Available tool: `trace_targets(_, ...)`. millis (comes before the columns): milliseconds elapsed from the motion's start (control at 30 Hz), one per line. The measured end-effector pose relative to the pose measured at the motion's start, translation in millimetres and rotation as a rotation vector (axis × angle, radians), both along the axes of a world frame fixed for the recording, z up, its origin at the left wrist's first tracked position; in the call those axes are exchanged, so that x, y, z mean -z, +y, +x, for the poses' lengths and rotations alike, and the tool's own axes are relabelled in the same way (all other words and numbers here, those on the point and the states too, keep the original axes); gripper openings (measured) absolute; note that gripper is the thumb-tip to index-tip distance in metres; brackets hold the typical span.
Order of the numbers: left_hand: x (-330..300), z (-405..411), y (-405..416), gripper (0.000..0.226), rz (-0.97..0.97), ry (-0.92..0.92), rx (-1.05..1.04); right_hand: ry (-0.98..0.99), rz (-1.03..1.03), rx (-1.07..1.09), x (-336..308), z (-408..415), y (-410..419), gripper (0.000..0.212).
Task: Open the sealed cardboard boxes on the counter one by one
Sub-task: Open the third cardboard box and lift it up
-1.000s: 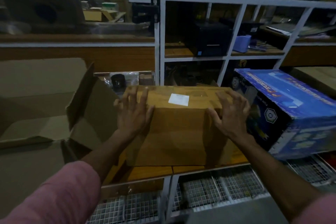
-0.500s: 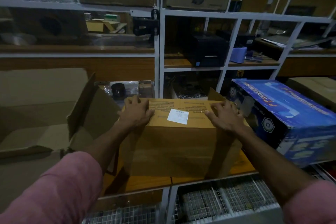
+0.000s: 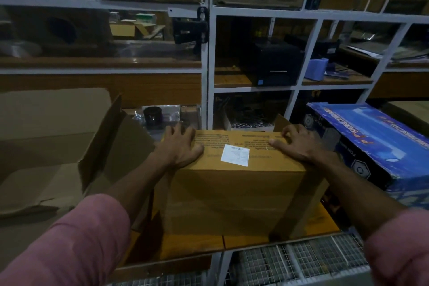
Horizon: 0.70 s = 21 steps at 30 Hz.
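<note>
While the sealed box point(image 3: 234, 174) is pressed flat under the left hand point(image 3: 178, 148), uncurled, the tape near its white label point(image 3: 235, 155) is best picked by the right hand point(image 3: 299, 144), fingers bent, nothing gripped.

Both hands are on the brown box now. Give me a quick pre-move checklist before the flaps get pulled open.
1. Brown box sits flat on the counter: ok.
2. Left hand on the top's left end: ok.
3. Right hand on the right end, fingers at the far edge: ok.
4. Top seal cut: cannot tell.
5. White label uncovered: ok.
6. Blue box close on the right, little flap room: not ok.
</note>
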<state>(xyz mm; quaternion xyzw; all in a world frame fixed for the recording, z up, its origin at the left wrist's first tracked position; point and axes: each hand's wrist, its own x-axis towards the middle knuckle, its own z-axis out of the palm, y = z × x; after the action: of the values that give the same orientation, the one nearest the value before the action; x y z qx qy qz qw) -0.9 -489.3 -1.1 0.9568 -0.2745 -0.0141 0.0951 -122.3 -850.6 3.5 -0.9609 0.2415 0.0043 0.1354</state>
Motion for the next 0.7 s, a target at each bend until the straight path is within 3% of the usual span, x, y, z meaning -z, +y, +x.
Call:
trace_targets(333,6,8,-2,0.062,-0.053,-0.027,0.027,0.079,0.075,0.027,-8,19,-16,0.107)
trace_targets(567,4,7,-2,0.069,-0.072,-0.014,0.014,0.039,0.049,-0.007,-9,7,-8,0.085)
trace_targets(700,-1,-1,-6,0.063,-0.084,-0.051,0.023,-0.011,0.064,-0.053,-7,-10,-10,0.097)
